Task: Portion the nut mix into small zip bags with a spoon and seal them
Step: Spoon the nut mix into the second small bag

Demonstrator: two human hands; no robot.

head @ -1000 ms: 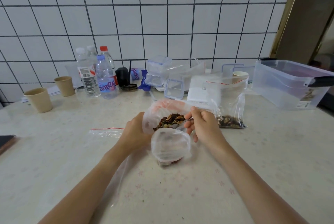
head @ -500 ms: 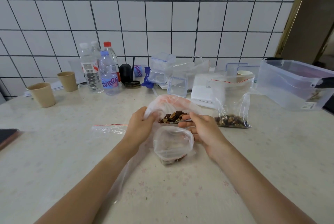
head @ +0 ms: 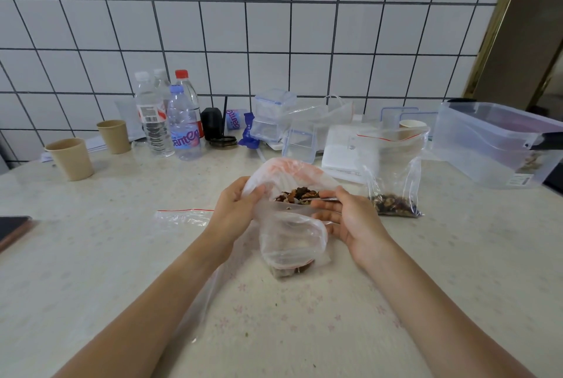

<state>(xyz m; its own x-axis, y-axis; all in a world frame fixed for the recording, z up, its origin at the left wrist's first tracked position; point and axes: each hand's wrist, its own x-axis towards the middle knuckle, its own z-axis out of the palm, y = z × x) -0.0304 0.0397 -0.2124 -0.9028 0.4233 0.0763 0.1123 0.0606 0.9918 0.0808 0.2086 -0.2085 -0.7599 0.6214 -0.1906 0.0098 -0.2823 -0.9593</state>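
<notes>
A thin plastic bag [head: 283,172] of brown nut mix [head: 300,194] stands open at the table's middle. My left hand [head: 236,210] grips its left rim. My right hand [head: 350,219] pinches a metal spoon [head: 327,196] whose bowl lies in the nuts, hidden by them. Below the nut bag sits a small clear bag [head: 292,243] with a few nuts at its bottom. A zip bag [head: 394,173] with a red strip stands upright to the right, nuts in its base. An empty zip bag [head: 182,216] lies flat to the left.
Two paper cups [head: 71,158] and several water bottles [head: 182,124] stand at the back left. Clear lidded boxes [head: 274,115] and a white pack [head: 344,146] sit at the back middle, a large clear bin [head: 499,146] at the right. A phone [head: 12,226] lies at the left edge.
My right hand has turned palm up and lowered beside the nut bag, the spoon still in the nuts. My left hand has shifted higher on the bag's rim.
</notes>
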